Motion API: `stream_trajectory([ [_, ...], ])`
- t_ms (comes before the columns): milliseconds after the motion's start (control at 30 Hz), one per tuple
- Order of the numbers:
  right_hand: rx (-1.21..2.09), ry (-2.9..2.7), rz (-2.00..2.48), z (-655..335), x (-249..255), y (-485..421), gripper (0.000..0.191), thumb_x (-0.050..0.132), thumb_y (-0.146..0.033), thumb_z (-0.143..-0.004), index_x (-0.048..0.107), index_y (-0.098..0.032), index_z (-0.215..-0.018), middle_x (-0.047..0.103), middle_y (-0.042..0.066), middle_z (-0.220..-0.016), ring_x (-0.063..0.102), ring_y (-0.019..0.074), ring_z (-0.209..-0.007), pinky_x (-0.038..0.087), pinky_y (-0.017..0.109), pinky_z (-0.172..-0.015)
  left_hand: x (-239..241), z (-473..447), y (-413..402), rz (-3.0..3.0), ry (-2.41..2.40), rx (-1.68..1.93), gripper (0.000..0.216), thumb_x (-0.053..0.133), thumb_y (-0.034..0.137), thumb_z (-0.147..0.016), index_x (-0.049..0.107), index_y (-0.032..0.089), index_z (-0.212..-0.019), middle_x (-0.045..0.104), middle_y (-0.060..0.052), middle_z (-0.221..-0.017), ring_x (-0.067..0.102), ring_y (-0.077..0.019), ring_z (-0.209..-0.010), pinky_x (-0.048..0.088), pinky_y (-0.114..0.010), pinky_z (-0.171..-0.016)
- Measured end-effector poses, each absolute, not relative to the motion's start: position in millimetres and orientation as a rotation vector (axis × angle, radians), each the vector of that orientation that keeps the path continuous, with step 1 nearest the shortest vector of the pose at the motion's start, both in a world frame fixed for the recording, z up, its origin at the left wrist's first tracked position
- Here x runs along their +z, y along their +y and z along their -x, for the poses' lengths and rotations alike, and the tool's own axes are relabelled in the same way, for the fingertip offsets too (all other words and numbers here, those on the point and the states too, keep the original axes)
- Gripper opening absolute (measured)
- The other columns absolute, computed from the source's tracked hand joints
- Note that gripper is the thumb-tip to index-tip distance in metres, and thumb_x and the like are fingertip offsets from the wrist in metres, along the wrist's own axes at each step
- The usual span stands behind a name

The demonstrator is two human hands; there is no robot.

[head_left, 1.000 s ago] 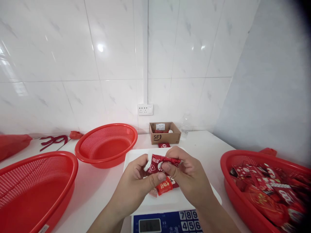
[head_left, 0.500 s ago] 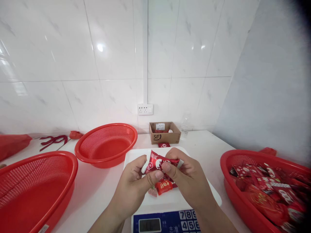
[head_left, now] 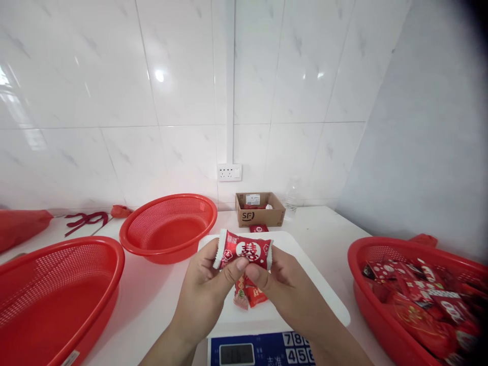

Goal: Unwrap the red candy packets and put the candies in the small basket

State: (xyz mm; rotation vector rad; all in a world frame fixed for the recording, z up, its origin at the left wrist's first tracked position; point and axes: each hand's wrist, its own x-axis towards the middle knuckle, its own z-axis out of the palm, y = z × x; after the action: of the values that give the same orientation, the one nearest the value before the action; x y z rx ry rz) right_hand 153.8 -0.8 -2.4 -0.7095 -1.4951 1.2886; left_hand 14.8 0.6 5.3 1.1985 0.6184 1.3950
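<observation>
1. Slippage looks like the main risk. The red packet [head_left: 244, 252] is pinched only along its lower edge by thumbs and fingertips. A loosened pinch could drop it onto the small wrapped sweets [head_left: 249, 296] on the white scale platform [head_left: 305, 269] below.
2. Pulling the two ends apart too hard could tear the crimped wrapper.
3. A wrist leaning on the platform might upset the scale display [head_left: 237, 354], whose figures are too blurred to read.
4. The left hand [head_left: 206, 292] is closed on the packet's left end, and the right hand [head_left: 284, 287] is closed on its right end.
5. The packet stands upright between both hands, facing the camera. It is above the platform, by the middle of the near edge of the worktop [head_left: 335, 223].
6. The filled red basket [head_left: 385, 241] sits at the right edge, well apart.
</observation>
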Motion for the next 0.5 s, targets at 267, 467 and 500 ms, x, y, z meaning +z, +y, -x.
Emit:
stream_trajectory([
  [267, 1.166, -1.584, 0.711, -156.1, -2.9, -1.5, 0.025, 0.063, -0.041, -0.089, 0.058, -0.019, -0.078, 0.052, -0.002, -0.073, 0.053, 0.0129, -0.058, 0.047, 0.027, -0.056, -5.9, -9.0, 8.8, -1.251, 0.503, 1.303, 0.035, 0.075, 0.049, -0.073, 0.065, 0.016, -0.076, 0.063, 0.000, -0.065, 0.054, -0.0118, -0.051, 0.047, -0.025, -0.052],
  [467, 1.008, -1.794, 0.912, -155.6, 4.6, -1.6, 0.030, 0.060, -0.038, -0.087, 0.055, -0.017, -0.065, 0.052, 0.001, -0.069, 0.054, 0.0171, -0.064, 0.041, 0.029, -0.057, -2.4, -10.4, 5.5, -1.133, 0.594, 1.291, 0.037, 0.081, 0.046, -0.069, 0.058, 0.018, -0.070, 0.056, 0.005, -0.054, 0.051, -0.0096, -0.044, 0.043, -0.021, -0.045],
  [500, 1.021, -1.776, 0.922, -155.0, 4.3, -1.6, 0.029, 0.062, -0.038, -0.085, 0.055, -0.018, -0.067, 0.054, 0.000, -0.068, 0.053, 0.0169, -0.063, 0.040, 0.029, -0.057, -1.6, -10.8, 5.1, -1.115, 0.597, 1.320, 0.036, 0.081, 0.045, -0.069, 0.057, 0.017, -0.067, 0.056, 0.005, -0.053, 0.050, -0.0089, -0.044, 0.043, -0.020, -0.045],
])
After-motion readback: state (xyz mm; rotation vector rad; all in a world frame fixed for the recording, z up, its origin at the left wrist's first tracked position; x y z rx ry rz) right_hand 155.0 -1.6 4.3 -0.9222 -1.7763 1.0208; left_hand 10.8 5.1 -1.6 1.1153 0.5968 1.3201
